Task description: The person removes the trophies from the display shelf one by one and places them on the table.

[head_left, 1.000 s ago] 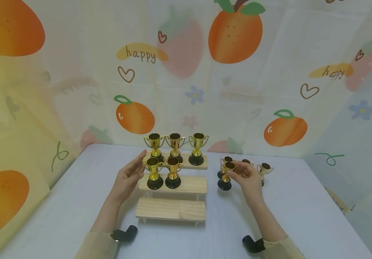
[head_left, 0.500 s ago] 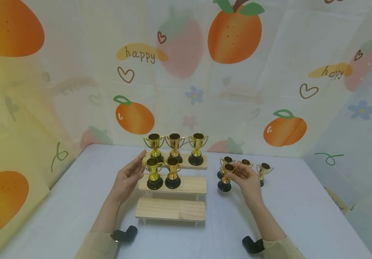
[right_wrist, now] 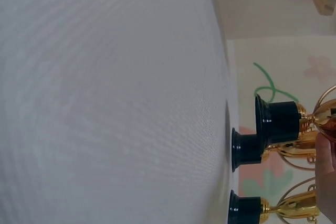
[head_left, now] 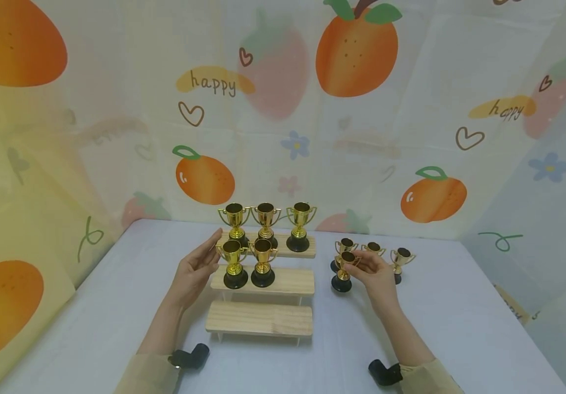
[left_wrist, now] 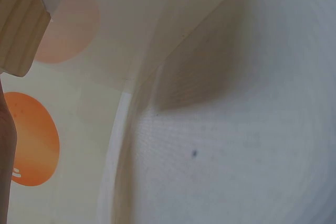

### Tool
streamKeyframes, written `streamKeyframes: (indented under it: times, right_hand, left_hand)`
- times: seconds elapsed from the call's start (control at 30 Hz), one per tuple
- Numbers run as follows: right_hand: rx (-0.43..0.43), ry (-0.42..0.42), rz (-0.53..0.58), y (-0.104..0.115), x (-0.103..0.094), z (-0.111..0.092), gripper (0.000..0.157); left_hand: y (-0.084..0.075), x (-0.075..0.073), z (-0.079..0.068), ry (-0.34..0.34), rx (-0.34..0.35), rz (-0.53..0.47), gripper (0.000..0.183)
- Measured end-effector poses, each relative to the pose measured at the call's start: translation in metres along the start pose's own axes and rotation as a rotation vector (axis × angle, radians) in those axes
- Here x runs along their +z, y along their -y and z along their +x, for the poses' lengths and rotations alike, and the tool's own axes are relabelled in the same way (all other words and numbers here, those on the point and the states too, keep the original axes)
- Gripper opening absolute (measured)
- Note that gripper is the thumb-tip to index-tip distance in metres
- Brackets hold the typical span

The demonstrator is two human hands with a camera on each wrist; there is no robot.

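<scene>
My right hand (head_left: 378,276) pinches a small gold trophy cup (head_left: 346,269) with a black base between thumb and fingers. In the right wrist view the base (right_wrist: 278,120) of this trophy is raised off the table. Beyond that hand several similar trophies stand on the cloth, one of them a gold trophy (head_left: 403,257) at the right. My left hand (head_left: 191,276) lies along the left end of a three-tier wooden stand (head_left: 258,318), fingers extended by the top tier; exact contact is hard to tell. Only a sliver of this hand (left_wrist: 5,145) shows in the left wrist view.
Three trophies, including a gold trophy (head_left: 301,219) at the right, stand on the stand's top tier. Two more, one a gold trophy (head_left: 263,257), stand on the left of the middle tier (head_left: 295,280). The bottom tier shows bare wood. Behind the white tablecloth (head_left: 115,306) hangs a fruit-print curtain (head_left: 273,164).
My right hand has shifted very slightly toward the front with the trophy. The left hand and the trophies on the stand have stayed in place.
</scene>
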State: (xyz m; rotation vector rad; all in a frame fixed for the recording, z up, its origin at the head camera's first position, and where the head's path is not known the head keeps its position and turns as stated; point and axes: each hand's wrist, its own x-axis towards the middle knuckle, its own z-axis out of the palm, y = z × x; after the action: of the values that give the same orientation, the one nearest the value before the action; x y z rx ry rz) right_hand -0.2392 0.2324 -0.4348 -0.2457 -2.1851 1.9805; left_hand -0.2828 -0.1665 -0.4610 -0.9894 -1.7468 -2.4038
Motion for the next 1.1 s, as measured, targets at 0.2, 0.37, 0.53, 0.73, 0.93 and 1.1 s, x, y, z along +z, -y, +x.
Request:
streamKeyframes:
  times: [0.2,0.37,0.53,0.73,0.93,1.1]
  right_hand:
    - [0.013,0.016,-0.003,-0.0032,0.0003,0.0013,0.046]
    - [0.033,0.017,-0.023,-0.0043,-0.0005,0.0012,0.048]
    - [0.050,0.017,-0.037,-0.0046,-0.0013,0.0015,0.049]
    - [0.056,0.021,-0.034,-0.0050,-0.0008,0.0026,0.050]
    - [0.057,0.021,-0.032,-0.0069,-0.0016,0.0028,0.049]
    - [0.061,0.026,-0.041,-0.0082,-0.0028,0.0035,0.049]
  left_hand:
    - [0.0012,-0.0011,-0.0018,0.003,0.008,-0.002,0.065]
    - [0.0016,-0.0012,-0.0018,0.006,0.004,-0.003,0.065]
    - [0.0014,-0.0010,-0.0009,0.012,0.014,-0.002,0.065]
    - [0.0012,-0.0005,0.0001,0.014,0.020,-0.004,0.065]
    - [0.0012,-0.0003,0.0005,0.013,0.023,-0.008,0.065]
    - [0.0008,0.0002,0.0004,0.007,0.018,0.001,0.065]
